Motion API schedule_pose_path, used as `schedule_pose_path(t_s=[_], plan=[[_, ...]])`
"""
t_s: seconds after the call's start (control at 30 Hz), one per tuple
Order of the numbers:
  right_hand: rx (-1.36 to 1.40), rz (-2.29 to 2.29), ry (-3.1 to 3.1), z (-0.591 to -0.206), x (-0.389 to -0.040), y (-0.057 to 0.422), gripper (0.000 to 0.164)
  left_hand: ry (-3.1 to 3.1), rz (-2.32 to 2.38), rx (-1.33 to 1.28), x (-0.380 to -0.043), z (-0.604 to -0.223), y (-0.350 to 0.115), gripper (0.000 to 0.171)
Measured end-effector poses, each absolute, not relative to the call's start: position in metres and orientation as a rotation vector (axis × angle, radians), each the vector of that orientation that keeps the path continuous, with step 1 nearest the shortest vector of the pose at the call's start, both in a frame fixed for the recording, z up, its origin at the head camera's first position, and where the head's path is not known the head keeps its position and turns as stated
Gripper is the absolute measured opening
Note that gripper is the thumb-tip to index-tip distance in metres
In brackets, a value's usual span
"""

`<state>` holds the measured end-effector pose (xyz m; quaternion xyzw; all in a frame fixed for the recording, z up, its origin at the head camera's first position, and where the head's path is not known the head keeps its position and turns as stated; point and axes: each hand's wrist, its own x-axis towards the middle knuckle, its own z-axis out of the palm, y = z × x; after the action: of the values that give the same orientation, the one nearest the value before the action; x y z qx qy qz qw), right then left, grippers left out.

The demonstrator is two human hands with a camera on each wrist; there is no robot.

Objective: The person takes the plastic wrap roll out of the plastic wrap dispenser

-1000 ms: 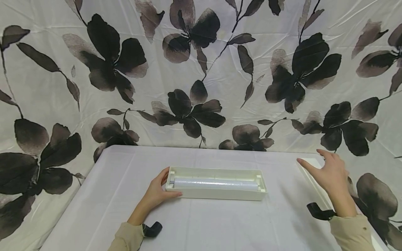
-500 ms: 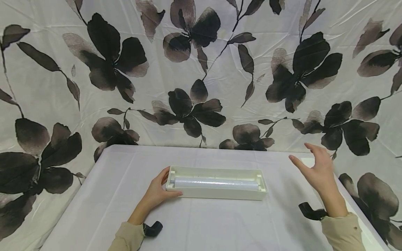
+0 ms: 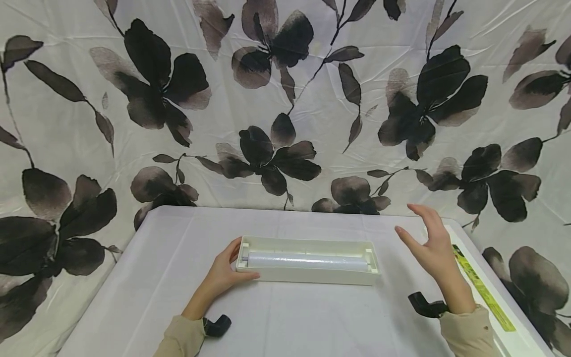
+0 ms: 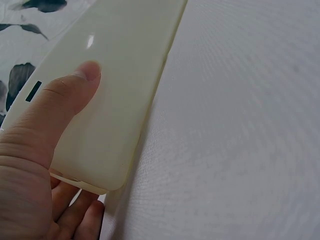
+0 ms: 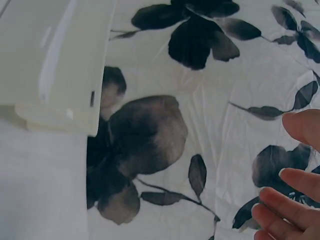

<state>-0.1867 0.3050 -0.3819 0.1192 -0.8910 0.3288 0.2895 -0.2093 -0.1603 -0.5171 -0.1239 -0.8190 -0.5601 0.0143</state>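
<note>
A long cream plastic-wrap dispenser box [image 3: 312, 276] stands lidless on the white table. Inside it lies a roll of clear wrap [image 3: 308, 261]. My left hand [image 3: 226, 271] grips the box's left end, thumb along the front wall and fingers behind. In the left wrist view the thumb [image 4: 75, 90] presses flat on the cream wall, with fingertips curled round the end. My right hand [image 3: 430, 248] is raised right of the box, holding nothing, thumb and fingers spread apart. The right wrist view shows its fingers [image 5: 285, 212] apart from the box's end [image 5: 55, 65].
A long white piece [image 3: 499, 337] with a yellow-green printed strip [image 3: 484, 287] lies along the table's right edge, partly behind the right forearm. A floral cloth [image 3: 339, 124] hangs behind the white table [image 3: 312, 322].
My right hand has moved left, away from the white piece at the right edge, uncovering its yellow-green strip. The left hand and the box have stayed in place.
</note>
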Motion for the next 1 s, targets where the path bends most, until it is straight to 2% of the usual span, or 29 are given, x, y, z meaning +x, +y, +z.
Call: schedule_pose_path(t_s=[0.4, 1.0], plan=[[0.421, 0.932, -2.287, -0.391, -0.186, 0.279, 0.053, -2.550, -1.756, -0.397, -0.212, -0.522, -0.164, 0.104], [0.646, 1.126, -2.378, -0.435, -0.192, 0.253, 0.038, -2.576, -1.749, -0.375, -0.211, -0.520, -0.163, 0.107]])
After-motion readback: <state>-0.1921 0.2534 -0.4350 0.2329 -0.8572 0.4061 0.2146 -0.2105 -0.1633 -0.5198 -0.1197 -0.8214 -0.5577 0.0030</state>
